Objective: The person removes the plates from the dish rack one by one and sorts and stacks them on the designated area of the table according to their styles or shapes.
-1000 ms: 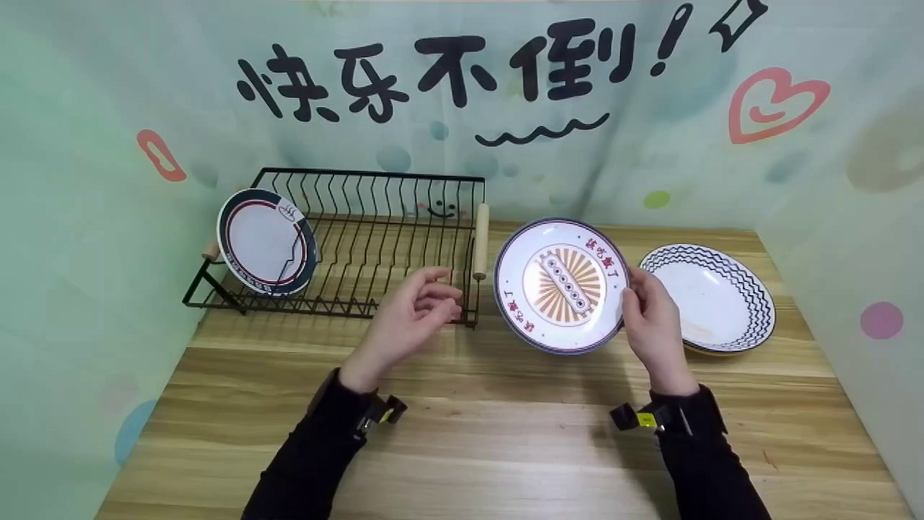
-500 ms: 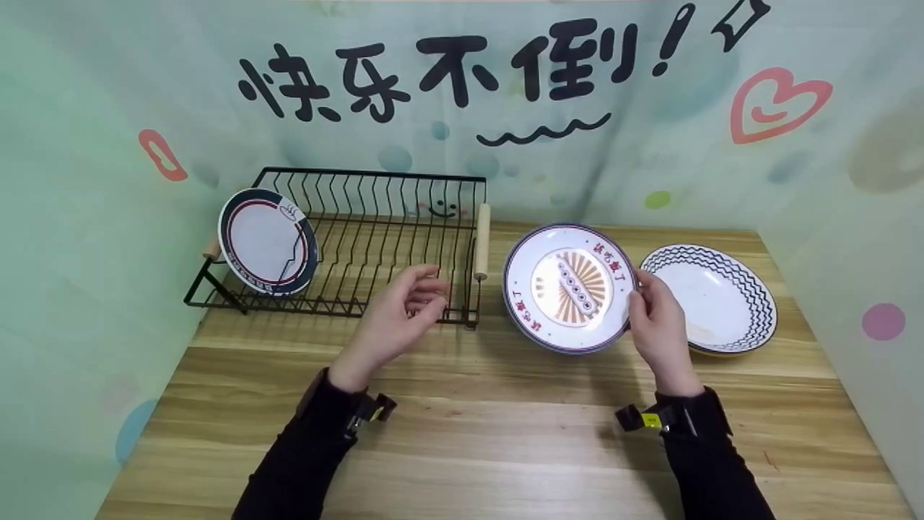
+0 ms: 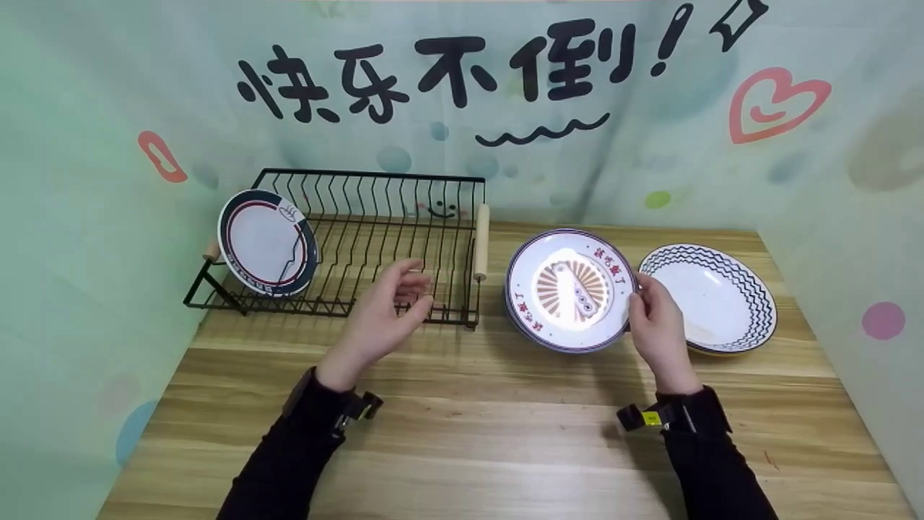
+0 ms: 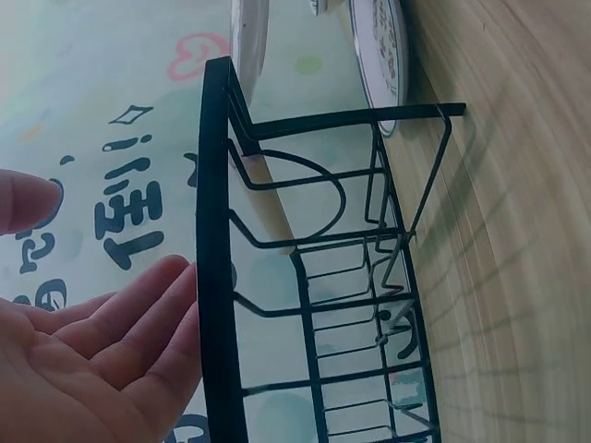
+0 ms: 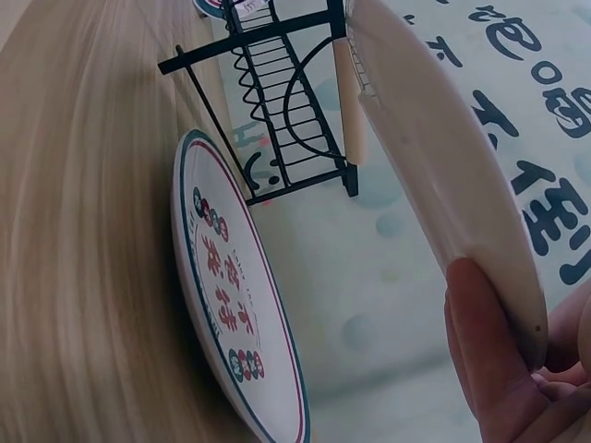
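My right hand pinches the right rim of a white plate with an orange sunburst and red lettering. That held plate is tilted, its pale underside showing in the right wrist view. Below it, a second plate with red characters lies on the table, mostly hidden in the head view. My left hand is empty, its fingers relaxed, at the front of a black wire dish rack. In the left wrist view its fingertips are right at the rack's rail.
At the rack's left end a dark-rimmed plate stands leaning in the slots. A deep white bowl with a black wavy border sits on the wooden table at right. Printed cloth walls close off the back and sides.
My left hand has drifted left along the rack's front. The right hand has shifted slightly right, and the held plate has moved right and a little lower, its tilt changing.
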Demonstrator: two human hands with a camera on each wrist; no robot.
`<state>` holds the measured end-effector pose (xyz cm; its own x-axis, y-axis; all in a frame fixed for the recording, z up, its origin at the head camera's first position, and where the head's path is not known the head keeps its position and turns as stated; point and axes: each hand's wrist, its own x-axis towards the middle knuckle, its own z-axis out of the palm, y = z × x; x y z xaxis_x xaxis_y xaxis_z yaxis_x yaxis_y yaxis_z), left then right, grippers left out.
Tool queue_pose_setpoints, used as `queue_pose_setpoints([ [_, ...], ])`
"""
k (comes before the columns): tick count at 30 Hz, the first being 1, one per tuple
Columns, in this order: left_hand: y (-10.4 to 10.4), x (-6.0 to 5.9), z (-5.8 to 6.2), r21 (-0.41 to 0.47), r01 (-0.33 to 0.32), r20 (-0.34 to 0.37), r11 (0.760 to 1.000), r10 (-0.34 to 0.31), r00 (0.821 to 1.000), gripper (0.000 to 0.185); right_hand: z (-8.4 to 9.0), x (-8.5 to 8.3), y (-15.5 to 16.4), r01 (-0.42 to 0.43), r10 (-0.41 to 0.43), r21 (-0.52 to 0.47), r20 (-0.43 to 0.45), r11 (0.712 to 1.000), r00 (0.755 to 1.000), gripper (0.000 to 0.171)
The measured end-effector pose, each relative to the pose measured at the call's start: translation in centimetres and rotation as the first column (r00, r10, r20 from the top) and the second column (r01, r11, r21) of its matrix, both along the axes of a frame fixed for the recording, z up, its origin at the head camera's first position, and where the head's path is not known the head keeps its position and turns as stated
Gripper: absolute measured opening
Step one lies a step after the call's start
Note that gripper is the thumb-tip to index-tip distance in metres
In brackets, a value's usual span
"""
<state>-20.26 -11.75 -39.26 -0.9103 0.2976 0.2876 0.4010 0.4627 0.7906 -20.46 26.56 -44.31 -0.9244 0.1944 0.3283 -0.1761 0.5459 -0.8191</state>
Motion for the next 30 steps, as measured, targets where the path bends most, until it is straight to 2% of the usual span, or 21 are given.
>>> queue_pose_setpoints([
  [16,-1.6,0.1,-0.7,-0.03,-0.069,-0.079,0.997,0.066,0.995,0.058,-0.5,-0.4,0.2,-0.02,0.02,-0.009,0.079,1.0,0.997,0.039],
  [23,-2.3,0.4,-0.6,-0.046,-0.101,-0.074,0.994,0.098,0.992,0.059,-0.8,-0.5,0.3,-0.009,0.005,0.074,0.054,0.997,0.999,0.038],
  [30,-2.9,0.6,-0.6,-0.065,-0.128,-0.072,0.99,0.124,0.99,0.062,-1.3,-0.8,0.6,-0.003,-0.004,0.105,0.064,0.994,0.998,0.038],
])
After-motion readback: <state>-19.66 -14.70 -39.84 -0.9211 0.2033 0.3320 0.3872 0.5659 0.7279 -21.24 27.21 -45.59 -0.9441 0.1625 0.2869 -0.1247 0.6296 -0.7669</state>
